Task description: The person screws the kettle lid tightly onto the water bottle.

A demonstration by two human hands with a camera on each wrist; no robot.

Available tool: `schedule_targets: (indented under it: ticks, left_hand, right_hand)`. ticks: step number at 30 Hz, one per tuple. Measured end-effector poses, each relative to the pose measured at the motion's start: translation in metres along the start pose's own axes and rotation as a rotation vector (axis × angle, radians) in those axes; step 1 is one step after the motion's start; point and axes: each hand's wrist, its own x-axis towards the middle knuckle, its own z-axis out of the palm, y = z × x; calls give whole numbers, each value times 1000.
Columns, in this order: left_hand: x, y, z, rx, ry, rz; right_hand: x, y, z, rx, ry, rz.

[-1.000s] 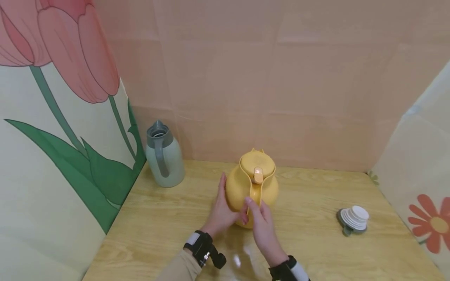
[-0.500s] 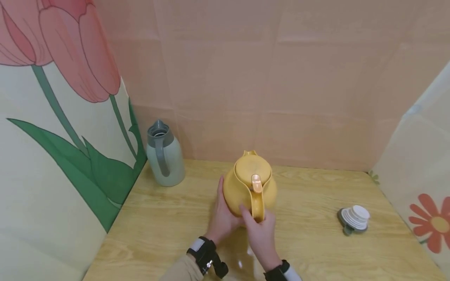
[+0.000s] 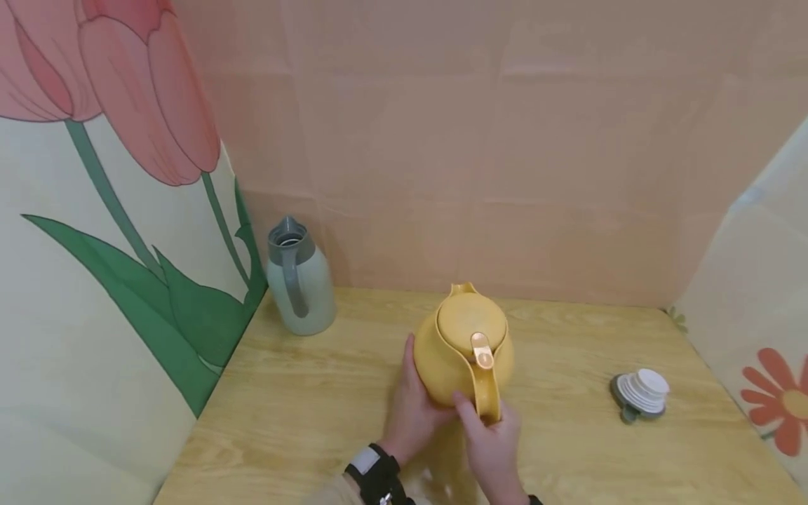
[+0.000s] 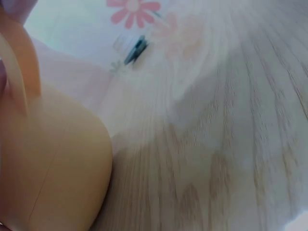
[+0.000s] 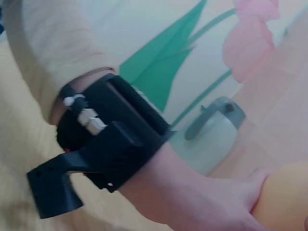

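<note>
A round yellow thermos jug [image 3: 435,365] with a yellow lid [image 3: 470,322] and an orange thumb lever [image 3: 482,351] is between both hands in the head view, its spout facing the back wall. My left hand [image 3: 413,414] cups the jug's left side and lower body, its far fingers hidden behind it. My right hand [image 3: 495,445] grips the lower part of the handle [image 3: 486,394], thumb on the handle's left side. The left wrist view shows the jug's body [image 4: 57,159] close over the wooden table. In the right wrist view my left hand [image 5: 211,202] lies against the jug [image 5: 284,197].
A pale green thermos jug [image 3: 309,298] with a grey handle and open mouth stands at the back left. To the right, a white and grey stopper [image 3: 642,394] lies on the wooden table [image 3: 568,449]. Printed cloths [image 3: 492,154] enclose the back and sides.
The yellow jug has come nearer to me, and its lid shows more from above. My right hand has moved lower with the handle. Both hands have stayed on the jug.
</note>
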Motion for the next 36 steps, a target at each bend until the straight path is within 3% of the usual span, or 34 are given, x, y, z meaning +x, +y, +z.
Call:
schedule_targets:
  ticks: [7, 14, 18, 23, 30, 36]
  left_hand:
    - [9, 13, 6, 69, -27, 26]
    - [12, 12, 5, 4, -86, 43]
    - [12, 8, -6, 7, -65, 62]
    - [13, 1, -34, 49, 21, 64]
    - [22, -11, -94, 82, 85, -63]
    - [33, -21, -140, 131, 259, -86]
  right_hand:
    - [27, -7, -19, 79, 0, 192]
    - [75, -6, -42, 169, 27, 206]
    - [109, -5, -56, 231, 82, 207]
    - [152, 3, -79, 227, 139, 235]
    - [211, 29, -125, 127, 201, 223]
    - [249, 43, -166, 37, 316, 258]
